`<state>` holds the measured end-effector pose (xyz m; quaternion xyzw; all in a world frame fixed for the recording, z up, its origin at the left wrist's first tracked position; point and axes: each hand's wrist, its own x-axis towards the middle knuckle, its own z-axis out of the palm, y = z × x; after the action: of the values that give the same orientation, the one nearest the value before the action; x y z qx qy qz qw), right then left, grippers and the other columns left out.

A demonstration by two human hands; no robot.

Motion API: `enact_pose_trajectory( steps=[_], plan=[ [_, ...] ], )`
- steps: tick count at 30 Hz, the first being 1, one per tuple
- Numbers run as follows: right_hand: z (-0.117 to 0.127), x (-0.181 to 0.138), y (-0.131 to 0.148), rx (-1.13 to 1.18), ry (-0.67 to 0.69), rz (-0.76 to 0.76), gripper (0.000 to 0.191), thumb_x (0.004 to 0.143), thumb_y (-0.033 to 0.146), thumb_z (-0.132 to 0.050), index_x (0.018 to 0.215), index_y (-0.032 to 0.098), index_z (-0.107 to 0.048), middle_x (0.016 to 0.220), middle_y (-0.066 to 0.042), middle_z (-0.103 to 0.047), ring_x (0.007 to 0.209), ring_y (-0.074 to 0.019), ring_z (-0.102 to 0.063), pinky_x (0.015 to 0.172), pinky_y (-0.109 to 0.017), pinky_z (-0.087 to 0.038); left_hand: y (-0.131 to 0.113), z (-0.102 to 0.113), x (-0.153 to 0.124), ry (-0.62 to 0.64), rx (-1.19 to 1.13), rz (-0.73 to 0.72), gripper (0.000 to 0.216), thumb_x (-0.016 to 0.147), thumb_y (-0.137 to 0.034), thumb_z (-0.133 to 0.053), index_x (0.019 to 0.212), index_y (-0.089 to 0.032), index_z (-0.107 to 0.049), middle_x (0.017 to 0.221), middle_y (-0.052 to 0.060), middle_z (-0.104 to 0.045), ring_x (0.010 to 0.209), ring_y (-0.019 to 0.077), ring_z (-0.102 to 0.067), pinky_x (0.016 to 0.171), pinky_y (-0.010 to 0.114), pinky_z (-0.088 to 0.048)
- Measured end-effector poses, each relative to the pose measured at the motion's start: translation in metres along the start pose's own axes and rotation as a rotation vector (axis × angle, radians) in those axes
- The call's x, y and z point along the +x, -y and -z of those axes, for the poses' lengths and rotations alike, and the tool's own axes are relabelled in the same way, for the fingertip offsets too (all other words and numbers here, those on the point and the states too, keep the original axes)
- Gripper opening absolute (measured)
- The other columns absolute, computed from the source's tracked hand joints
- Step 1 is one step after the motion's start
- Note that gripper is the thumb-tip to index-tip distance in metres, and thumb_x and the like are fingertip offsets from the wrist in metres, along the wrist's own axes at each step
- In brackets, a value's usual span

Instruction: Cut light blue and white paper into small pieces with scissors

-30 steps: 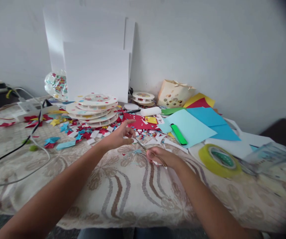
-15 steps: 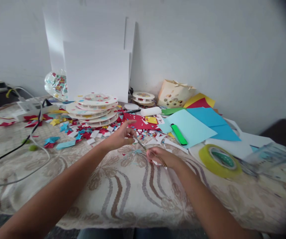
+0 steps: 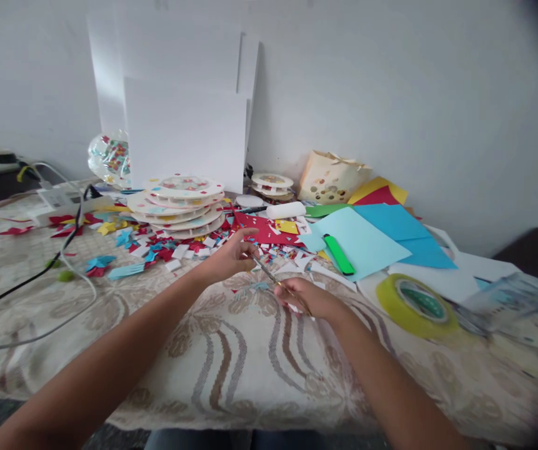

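Observation:
My right hand (image 3: 307, 296) is closed round a small pair of scissors (image 3: 269, 275) whose blades point up and left. My left hand (image 3: 231, 256) hovers just beyond the blade tips, fingers pinched on a tiny piece that I cannot make out, forefinger stretched forward. Both hands are above a patterned beige tablecloth (image 3: 231, 369). Just behind them lies a litter of red, blue and white paper scraps (image 3: 165, 250). A white scrap shows under my right hand.
A stack of decorated paper plates (image 3: 177, 203) stands at the back left, white boards (image 3: 184, 125) lean on the wall. Coloured paper sheets (image 3: 367, 234) with a green highlighter (image 3: 338, 254) lie right, then a yellow tape roll (image 3: 413, 303). Cables (image 3: 39, 275) cross the left side.
Hands and scissors stay almost where they were. The view has shifted slightly, so everything sits a little further right in the picture.

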<state>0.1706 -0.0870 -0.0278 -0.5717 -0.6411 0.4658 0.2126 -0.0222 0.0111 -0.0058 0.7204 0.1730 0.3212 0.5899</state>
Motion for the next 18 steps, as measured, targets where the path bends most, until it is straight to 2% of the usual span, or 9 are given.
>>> enact_pose_trajectory(
  steps=[4, 6, 10, 13, 18],
  plan=[
    [-0.0008, 0.0021, -0.0033, 0.009, -0.021, 0.015, 0.038, 0.078, 0.054, -0.046, 0.068, 0.017, -0.045, 0.055, 0.004, -0.043, 0.041, -0.0062, -0.038, 0.039, -0.019, -0.031, 0.0042, 0.0022, 0.0011, -0.02, 0.078, -0.047, 0.064, 0.067, -0.017, -0.062, 0.122, -0.021, -0.03, 0.09, 0.004, -0.057, 0.077, 0.0104, -0.053, 0.064, 0.023, -0.039],
    [-0.0014, 0.003, -0.0044, 0.029, -0.032, 0.011, 0.037, 0.077, 0.053, -0.047, 0.068, 0.017, -0.044, 0.054, 0.005, -0.04, 0.041, -0.0059, -0.037, 0.038, -0.019, -0.03, 0.0078, 0.0047, 0.0025, -0.015, 0.153, -0.061, 0.059, 0.067, -0.02, -0.063, 0.12, -0.02, -0.037, 0.096, 0.006, -0.057, 0.082, 0.0125, -0.054, 0.066, 0.024, -0.041],
    [-0.0029, 0.0038, -0.0044, 0.038, -0.04, 0.022, 0.039, 0.076, 0.055, -0.048, 0.067, 0.017, -0.043, 0.051, 0.006, -0.037, 0.041, -0.0058, -0.036, 0.038, -0.018, -0.029, 0.0102, 0.0081, 0.0047, 0.008, 0.361, 0.0, 0.03, 0.07, -0.03, -0.06, 0.094, -0.013, -0.06, 0.079, 0.004, -0.06, 0.072, 0.0119, -0.054, 0.065, 0.024, -0.042],
    [-0.0033, 0.0035, -0.0035, 0.027, -0.039, 0.023, 0.042, 0.076, 0.057, -0.046, 0.067, 0.017, -0.043, 0.05, 0.006, -0.038, 0.041, -0.0062, -0.036, 0.038, -0.019, -0.029, 0.0074, 0.0078, 0.0042, 0.024, 0.421, 0.032, 0.023, 0.072, -0.032, -0.058, 0.083, -0.012, -0.063, 0.069, 0.002, -0.059, 0.064, 0.01, -0.052, 0.061, 0.022, -0.043],
    [-0.0029, 0.0003, 0.002, 0.023, -0.028, 0.029, 0.042, 0.076, 0.057, -0.048, 0.064, 0.017, -0.042, 0.047, 0.006, -0.038, 0.041, -0.0063, -0.036, 0.04, -0.019, -0.027, 0.0061, 0.0073, 0.0026, 0.055, 0.349, 0.039, 0.025, 0.072, -0.033, -0.059, 0.085, -0.012, -0.06, 0.07, 0.001, -0.058, 0.059, 0.0083, -0.052, 0.057, 0.021, -0.045]
  ],
)
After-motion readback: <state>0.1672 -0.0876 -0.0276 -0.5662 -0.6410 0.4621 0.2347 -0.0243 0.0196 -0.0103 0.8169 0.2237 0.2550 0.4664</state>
